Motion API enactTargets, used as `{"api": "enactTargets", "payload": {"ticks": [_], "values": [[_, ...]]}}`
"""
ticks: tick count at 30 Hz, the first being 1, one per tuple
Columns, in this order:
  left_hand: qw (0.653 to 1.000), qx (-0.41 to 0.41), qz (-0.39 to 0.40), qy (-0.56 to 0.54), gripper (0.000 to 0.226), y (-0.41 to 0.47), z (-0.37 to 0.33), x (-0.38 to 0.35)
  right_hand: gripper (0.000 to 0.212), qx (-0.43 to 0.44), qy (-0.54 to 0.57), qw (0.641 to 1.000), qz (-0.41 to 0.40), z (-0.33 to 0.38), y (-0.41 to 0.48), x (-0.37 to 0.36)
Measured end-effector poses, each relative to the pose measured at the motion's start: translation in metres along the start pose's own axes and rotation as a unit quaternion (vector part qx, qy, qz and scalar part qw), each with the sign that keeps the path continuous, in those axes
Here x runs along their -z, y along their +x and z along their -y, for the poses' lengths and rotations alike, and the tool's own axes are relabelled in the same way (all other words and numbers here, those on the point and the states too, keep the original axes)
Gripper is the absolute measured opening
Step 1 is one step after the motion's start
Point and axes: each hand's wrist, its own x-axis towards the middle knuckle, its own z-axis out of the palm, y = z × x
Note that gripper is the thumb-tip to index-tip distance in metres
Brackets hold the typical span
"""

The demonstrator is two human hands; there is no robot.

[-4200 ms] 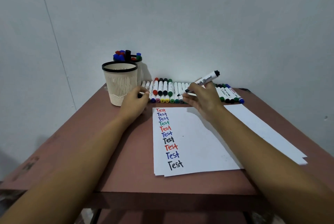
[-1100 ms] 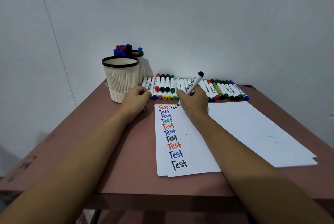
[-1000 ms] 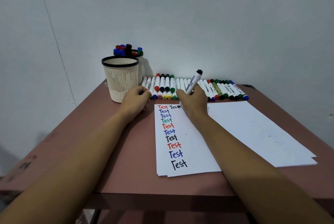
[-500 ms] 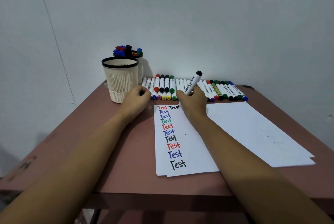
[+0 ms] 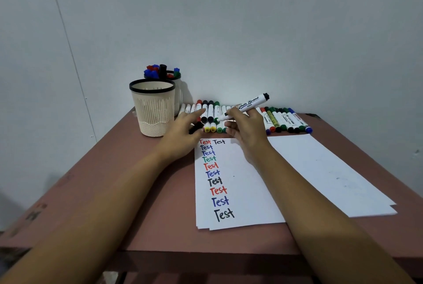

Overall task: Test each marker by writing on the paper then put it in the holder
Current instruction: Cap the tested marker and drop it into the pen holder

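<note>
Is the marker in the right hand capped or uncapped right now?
Uncapped. The marker in the right hand shows its bare dark nib, and the left hand holds a black cap.

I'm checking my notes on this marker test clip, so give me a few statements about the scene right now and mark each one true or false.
1. The right hand holds an uncapped whiteboard marker. True.
2. Its tip is pressed down, writing. False: the tip is raised off the paper.
3. The left hand holds a black cap. True.
4. Markers stand in the rear holder, and none shows above the rim of the front holder. True.
5. Every written word sits in one column. False: a black Test sits to the right of the top red one.
</note>
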Motion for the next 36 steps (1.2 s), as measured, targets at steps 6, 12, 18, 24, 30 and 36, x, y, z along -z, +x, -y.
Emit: {"api": "enactTargets", "payload": {"ticks": [6, 12, 18, 24, 30, 36], "values": [[0.996, -0.018, -0.003, -0.084, 0.058, 0.0, 0.0, -0.002, 0.004, 0.02, -0.041, 0.999, 0.029, 0.001, -0.004, -0.005], [0.994, -0.03, -0.009, -0.106, 0.057, -0.002, -0.004, -0.001, 0.007, 0.025, -0.063, 0.997, 0.044, -0.002, -0.005, -0.006], [0.988, -0.045, -0.023, -0.143, 0.053, -0.004, -0.008, 0.0, 0.018, 0.016, -0.081, 0.995, 0.061, -0.004, -0.005, -0.005], [0.961, 0.056, -0.015, -0.269, 0.008, -0.001, -0.007, 0.0, 0.027, -0.011, -0.019, 0.996, 0.084, -0.003, -0.004, -0.001], [0.951, 0.072, 0.003, -0.302, 0.007, -0.002, -0.014, 0.003, 0.023, -0.055, 0.027, 0.991, 0.118, -0.001, -0.009, -0.001], [0.964, 0.034, -0.006, -0.263, 0.003, -0.003, -0.016, 0.001, 0.023, -0.052, 0.028, 0.992, 0.115, -0.001, -0.01, -0.001]]}}
